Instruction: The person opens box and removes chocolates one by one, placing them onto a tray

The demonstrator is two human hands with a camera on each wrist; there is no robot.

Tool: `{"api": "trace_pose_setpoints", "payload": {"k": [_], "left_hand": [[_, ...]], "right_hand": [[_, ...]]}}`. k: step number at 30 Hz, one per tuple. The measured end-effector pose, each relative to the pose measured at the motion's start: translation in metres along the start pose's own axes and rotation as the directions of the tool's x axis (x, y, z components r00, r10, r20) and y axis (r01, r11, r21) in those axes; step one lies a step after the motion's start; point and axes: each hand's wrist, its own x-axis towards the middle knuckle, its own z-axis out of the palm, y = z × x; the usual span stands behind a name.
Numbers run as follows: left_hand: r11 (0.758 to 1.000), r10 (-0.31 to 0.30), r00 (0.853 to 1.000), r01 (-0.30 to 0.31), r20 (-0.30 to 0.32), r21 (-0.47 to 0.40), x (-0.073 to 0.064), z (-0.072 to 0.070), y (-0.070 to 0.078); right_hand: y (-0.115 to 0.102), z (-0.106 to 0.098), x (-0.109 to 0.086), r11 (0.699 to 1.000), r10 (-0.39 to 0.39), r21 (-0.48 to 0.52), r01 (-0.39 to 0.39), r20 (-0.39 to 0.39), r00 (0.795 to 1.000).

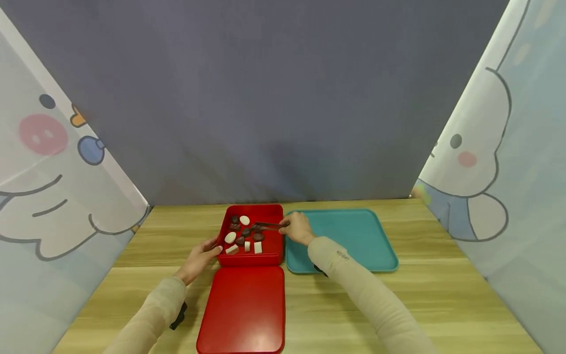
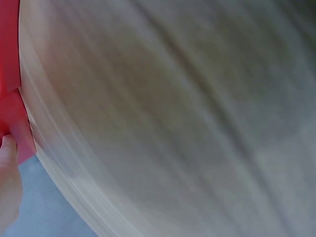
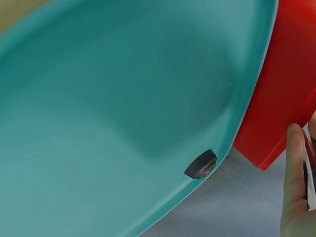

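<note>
A red box (image 1: 269, 209) holds several chocolates: white ovals (image 1: 230, 238), white blocks (image 1: 258, 247) and dark pieces (image 1: 258, 237). My left hand (image 1: 199, 258) grips the box's left side, thumb at the rim. In the left wrist view, the thumb (image 2: 8, 150) shows against the red wall. My right hand (image 1: 300, 228) holds dark tongs (image 1: 269, 226) across the box's right rim, their tips among the dark chocolates. A dark chocolate (image 3: 201, 164) lies inside the edge of the teal tray (image 3: 123, 98) in the right wrist view; my right hand and sleeve hide that spot from the head view.
The teal tray (image 1: 349, 236) stands right against the box's right side. A flat red lid (image 1: 247, 309) lies in front of the box on the wooden table (image 1: 420, 295). A grey curtain (image 1: 274, 98) rises behind the table, with cartoon-printed cloth (image 1: 486, 147) at both sides.
</note>
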Motion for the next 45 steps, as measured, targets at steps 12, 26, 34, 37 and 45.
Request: {"api": "trace_pose_setpoints", "payload": {"k": [12,26,34,37,45], "left_hand": [[1.0,0.015,1.0,-0.015,-0.003,-0.016,0.004,0.0,-0.001],[1.0,0.02,1.0,-0.02,-0.005,0.005,0.003,0.0,0.0],[1.0,0.015,1.0,-0.015,-0.009,-0.007,0.002,0.0,-0.001],[1.0,0.018,1.0,-0.018,-0.004,-0.011,0.002,0.0,-0.001],[1.0,0.016,1.0,-0.016,-0.011,0.002,0.002,0.0,0.001]], "right_hand": [[0.005,-0.005,0.001,0.999,0.033,0.013,-0.033,-0.009,0.999],[0.006,-0.009,-0.004,0.998,-0.005,0.057,0.008,-0.037,0.999],[0.007,-0.018,-0.012,0.992,-0.043,0.117,0.048,-0.048,0.998],[0.01,-0.022,-0.013,0.989,-0.006,0.15,0.013,-0.041,0.999],[0.016,-0.033,-0.012,0.982,0.036,0.187,-0.022,-0.072,0.997]]}}
